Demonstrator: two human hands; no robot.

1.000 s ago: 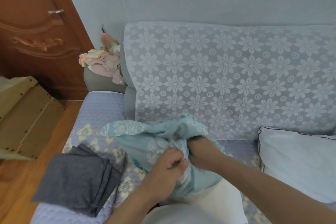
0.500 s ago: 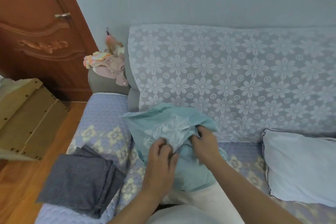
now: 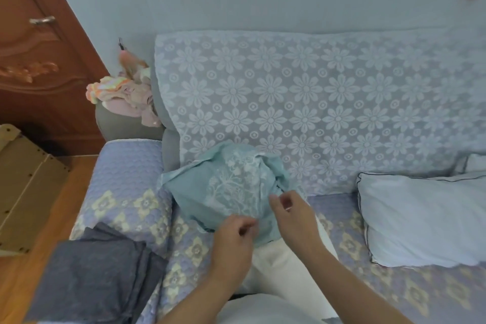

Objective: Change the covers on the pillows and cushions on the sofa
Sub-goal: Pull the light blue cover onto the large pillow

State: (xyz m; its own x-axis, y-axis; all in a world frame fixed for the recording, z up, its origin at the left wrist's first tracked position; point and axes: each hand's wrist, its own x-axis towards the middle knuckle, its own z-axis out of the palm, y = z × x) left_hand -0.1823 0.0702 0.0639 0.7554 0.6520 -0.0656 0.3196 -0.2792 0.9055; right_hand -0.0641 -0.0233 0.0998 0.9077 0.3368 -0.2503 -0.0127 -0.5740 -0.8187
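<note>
Head view: left hand [image 3: 231, 241] and right hand [image 3: 292, 214] pinch the teal cover [image 3: 223, 192] just beyond them; better to draw both edges evenly over the white pillow [image 3: 286, 265].

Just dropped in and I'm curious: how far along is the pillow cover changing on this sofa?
Nothing looks finished. In hand: the left hand and right hand work at the teal embroidered cover, bunched over a white cushion. Left: the folded grey fabric, perhaps a fresh cover, lies untouched, and the pale pillow waits at the right.
</note>
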